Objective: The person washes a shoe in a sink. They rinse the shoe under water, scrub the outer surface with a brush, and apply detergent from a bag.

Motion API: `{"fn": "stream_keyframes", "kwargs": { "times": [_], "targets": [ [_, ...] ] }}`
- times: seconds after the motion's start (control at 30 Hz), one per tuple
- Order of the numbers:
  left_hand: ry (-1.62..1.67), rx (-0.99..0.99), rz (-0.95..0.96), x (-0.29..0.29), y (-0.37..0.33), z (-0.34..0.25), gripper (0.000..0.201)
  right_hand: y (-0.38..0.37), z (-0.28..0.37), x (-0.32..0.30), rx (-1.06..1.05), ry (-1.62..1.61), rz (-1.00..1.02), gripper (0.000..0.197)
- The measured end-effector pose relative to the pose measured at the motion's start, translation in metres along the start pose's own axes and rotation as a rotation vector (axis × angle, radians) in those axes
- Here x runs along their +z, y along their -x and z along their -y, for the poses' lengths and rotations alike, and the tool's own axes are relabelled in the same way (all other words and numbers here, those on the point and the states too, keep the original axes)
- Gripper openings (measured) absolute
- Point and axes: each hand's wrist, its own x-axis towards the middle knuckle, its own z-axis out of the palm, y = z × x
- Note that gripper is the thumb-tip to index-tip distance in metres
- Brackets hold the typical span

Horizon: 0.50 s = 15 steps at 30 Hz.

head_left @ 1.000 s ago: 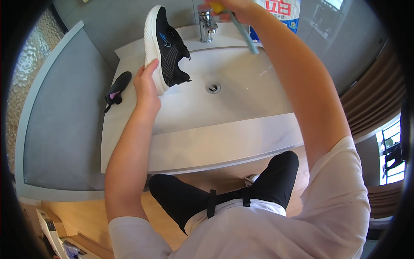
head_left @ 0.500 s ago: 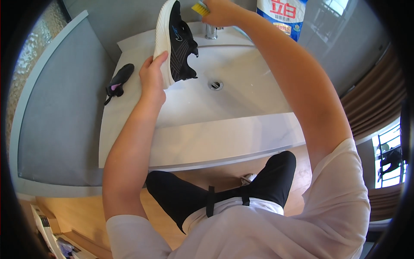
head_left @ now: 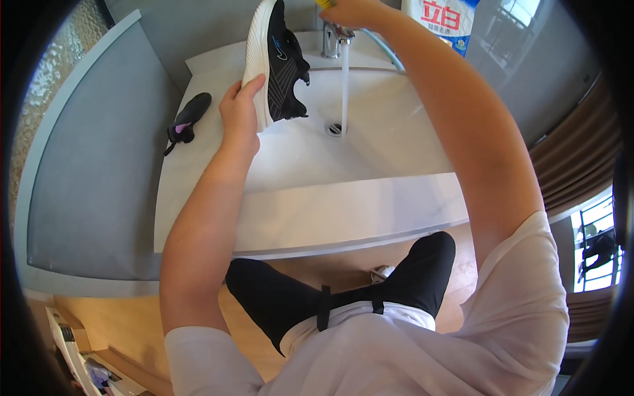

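Observation:
My left hand grips a black sneaker by its thick white sole, holding it upright, toe up, over the left side of the washbasin. At the top edge my right hand is closed on a brush with yellow bristles, mostly cut off by the frame. That hand is just above the chrome faucet. A stream of water falls from the spout close beside the drain.
On the counter to the left lies a small black object with a purple patch and a strap. A blue and white bag stands at the back right, near a light blue hose-like strip. A grey panel borders the left side.
Water now runs from the faucet, which was dry before. My right hand with the brush has moved up and right, over the faucet. The left hand still holds the sneaker.

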Motion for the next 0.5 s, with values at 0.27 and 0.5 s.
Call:
{"fn": "stream_keyframes", "kwargs": {
  "times": [0.27,0.5],
  "targets": [
    [-0.023,-0.037,-0.025,0.002,0.0,0.0,0.055,0.005,0.005,-0.01,-0.028,0.027,0.007,0.035],
    [-0.031,-0.031,-0.013,0.002,0.002,-0.003,0.053,0.011,0.004,-0.011,-0.011,0.039,-0.016,0.037]
  ]
}}
